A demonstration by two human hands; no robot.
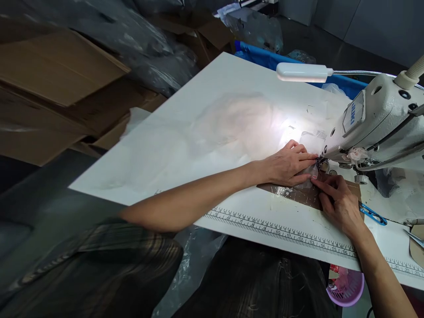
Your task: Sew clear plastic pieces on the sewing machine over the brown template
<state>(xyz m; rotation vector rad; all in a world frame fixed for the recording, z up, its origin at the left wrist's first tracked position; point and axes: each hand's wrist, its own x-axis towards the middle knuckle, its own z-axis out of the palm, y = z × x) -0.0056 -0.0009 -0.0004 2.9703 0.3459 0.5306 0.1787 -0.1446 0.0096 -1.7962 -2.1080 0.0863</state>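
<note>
My left hand lies flat with its fingers stretched over a piece of sheer white fabric, fingertips close to the presser foot of a white sewing machine. From the right, my right hand reaches in. Its index finger points to the fabric's near edge by my left thumb, and its own thumb rests apart on the brown plate. The other right fingers are bent and partly hidden. Blue thread snips lie just right of my right wrist.
A lit lamp shines on the white table. Sheer white fabric spreads behind my left arm. A printed ruler runs along the front edge. Cardboard boxes stand left; a purple basket sits below; scissors lie far right.
</note>
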